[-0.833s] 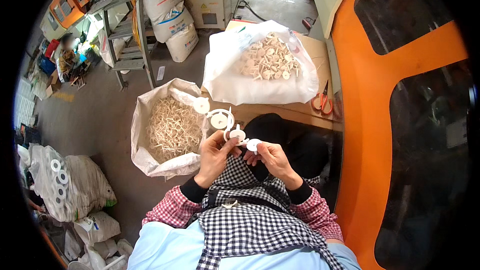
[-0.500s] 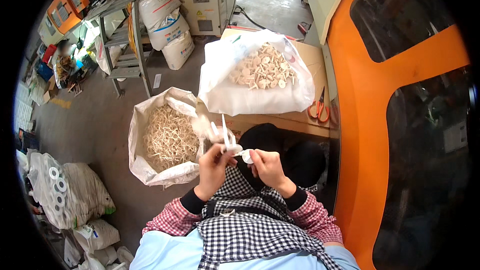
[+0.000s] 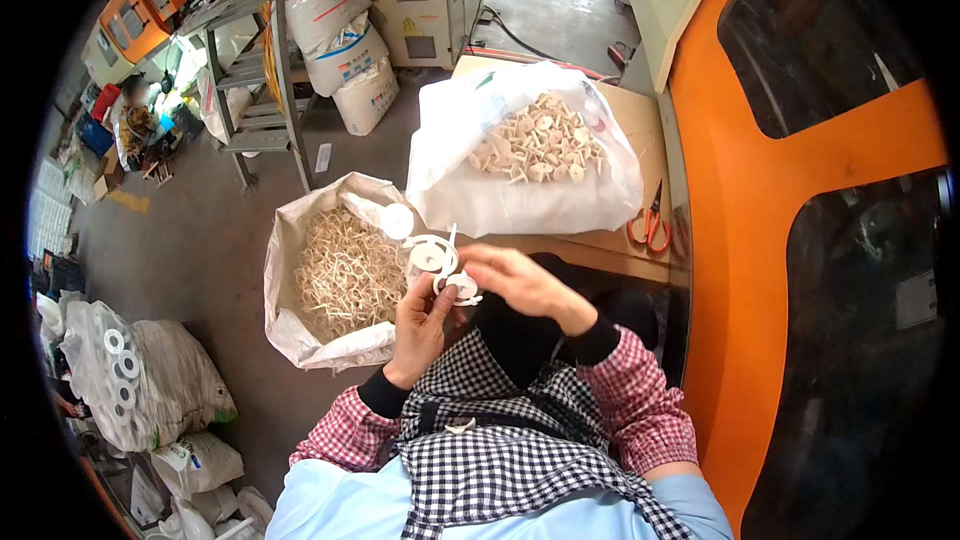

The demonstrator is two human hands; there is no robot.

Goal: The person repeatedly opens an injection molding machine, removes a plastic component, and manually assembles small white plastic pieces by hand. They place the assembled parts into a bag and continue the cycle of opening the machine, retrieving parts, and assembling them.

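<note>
In the head view, printing is found on the stacked white plastic sacks (image 3: pixel 364 95) beside the grey metal steps (image 3: pixel 283 145): the upper sack has a red line, the middle one a blue band, and the lettering is too small to read surely. A pale metal cabinet (image 3: pixel 445 0) next to them carries a small yellow label (image 3: pixel 409 27), and a white sticker (image 3: pixel 914 302) is on a dark window of the orange machine (image 3: pixel 730 270).

The left hand (image 3: pixel 418 330) comes up from the lower edge, its thumb and fingers clamped on a white plastic branched piece with round discs (image 3: pixel 428 258). This piece is in front of the body, reaching over the near edge of an open white woven sack (image 3: pixel 281 285) full of thin, curved cream strips (image 3: pixel 345 275). The right hand (image 3: pixel 520 282) reaches across to the left, back upward, fingers stretched and close together just beside the piece — whether they pinch something, I cannot tell. Beyond, an open white plastic bag (image 3: pixel 445 175) holds cream disc-headed parts (image 3: pixel 545 140); orange-handled scissors (image 3: pixel 650 228) lie at its right, on brown cardboard (image 3: pixel 640 125).
</note>
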